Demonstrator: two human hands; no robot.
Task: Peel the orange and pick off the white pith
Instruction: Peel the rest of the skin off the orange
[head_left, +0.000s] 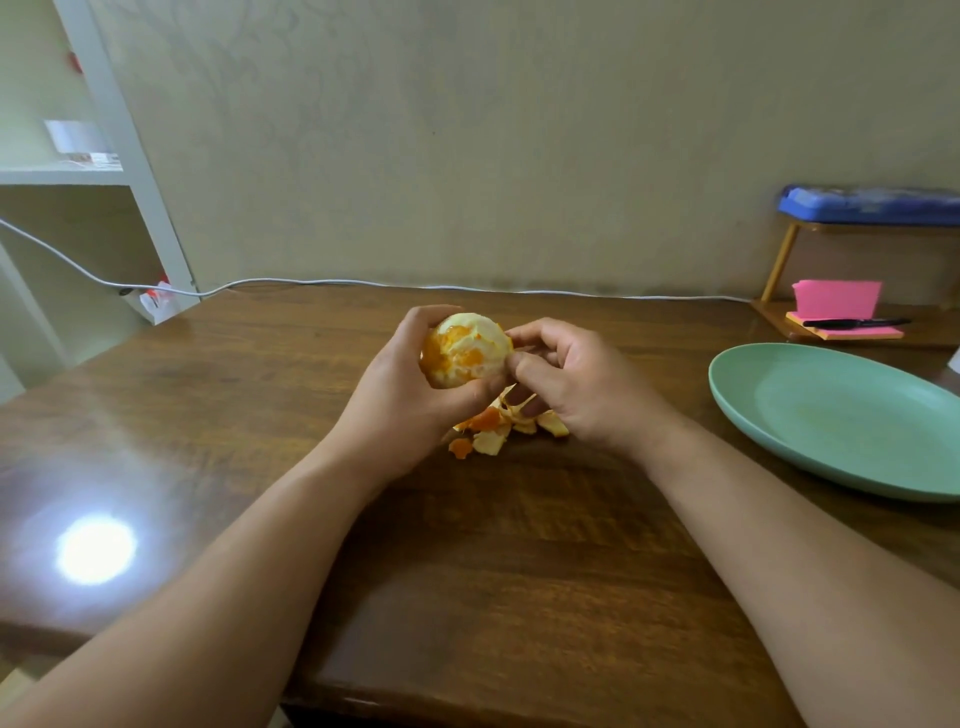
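Head view: a mostly peeled orange (465, 349) is gripped in the curled fingers of the left hand (410, 400) and held above a wooden table (519, 545). Just right of that grip, white pith (491, 338) on the fruit is pinched between the thumb and fingertips of the right hand (566, 384). Directly beneath both hands, peel scraps (491, 431) are heaped on the table. Well to the right of the grip, a green plate (831, 415) is set.
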